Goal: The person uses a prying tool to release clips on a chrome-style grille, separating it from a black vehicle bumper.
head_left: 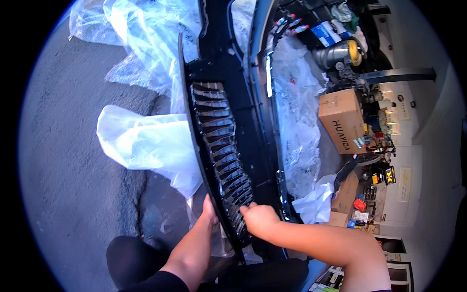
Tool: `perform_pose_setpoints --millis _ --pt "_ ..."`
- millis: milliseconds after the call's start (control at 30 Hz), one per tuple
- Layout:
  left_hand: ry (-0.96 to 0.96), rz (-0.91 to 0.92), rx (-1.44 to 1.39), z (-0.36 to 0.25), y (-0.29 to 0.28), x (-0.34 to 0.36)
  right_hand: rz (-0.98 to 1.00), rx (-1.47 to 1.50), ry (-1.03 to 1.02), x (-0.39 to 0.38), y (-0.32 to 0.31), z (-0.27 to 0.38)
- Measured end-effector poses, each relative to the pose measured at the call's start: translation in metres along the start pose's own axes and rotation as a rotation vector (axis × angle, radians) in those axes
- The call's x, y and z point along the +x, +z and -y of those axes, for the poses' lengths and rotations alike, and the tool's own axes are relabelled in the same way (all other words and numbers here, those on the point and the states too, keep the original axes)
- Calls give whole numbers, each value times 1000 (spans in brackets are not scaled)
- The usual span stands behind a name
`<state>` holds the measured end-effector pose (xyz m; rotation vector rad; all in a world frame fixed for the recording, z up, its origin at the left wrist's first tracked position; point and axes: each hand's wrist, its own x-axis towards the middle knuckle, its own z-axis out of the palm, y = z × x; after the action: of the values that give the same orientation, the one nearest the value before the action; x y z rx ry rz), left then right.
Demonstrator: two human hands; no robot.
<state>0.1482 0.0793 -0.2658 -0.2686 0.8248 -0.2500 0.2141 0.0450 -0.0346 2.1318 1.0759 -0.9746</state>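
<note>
A long black car bumper stands on edge in front of me, its inner side showing. A slatted black grille runs down its left part. My left hand grips the bumper's left edge low down, with its fingers partly hidden behind the panel. At the lower end of the grille, my right hand is closed with its fingertips against the slats. Whatever it pinches there is hidden by the hand.
Clear plastic wrap hangs beside the bumper on the left, over rough dark ground. To the right lie more plastic sheeting, a cardboard box and a silver-and-yellow canister machine. Cluttered shelves line the wall beyond.
</note>
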Motion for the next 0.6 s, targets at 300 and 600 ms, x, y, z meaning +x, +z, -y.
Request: perform_pose_setpoints --millis 300,600 --pt "-4 23 58 -2 -35 23 -304 -871 -691 1 14 -10" --pt "12 -47 68 -7 -27 11 -159 -222 -182 0 8 12"
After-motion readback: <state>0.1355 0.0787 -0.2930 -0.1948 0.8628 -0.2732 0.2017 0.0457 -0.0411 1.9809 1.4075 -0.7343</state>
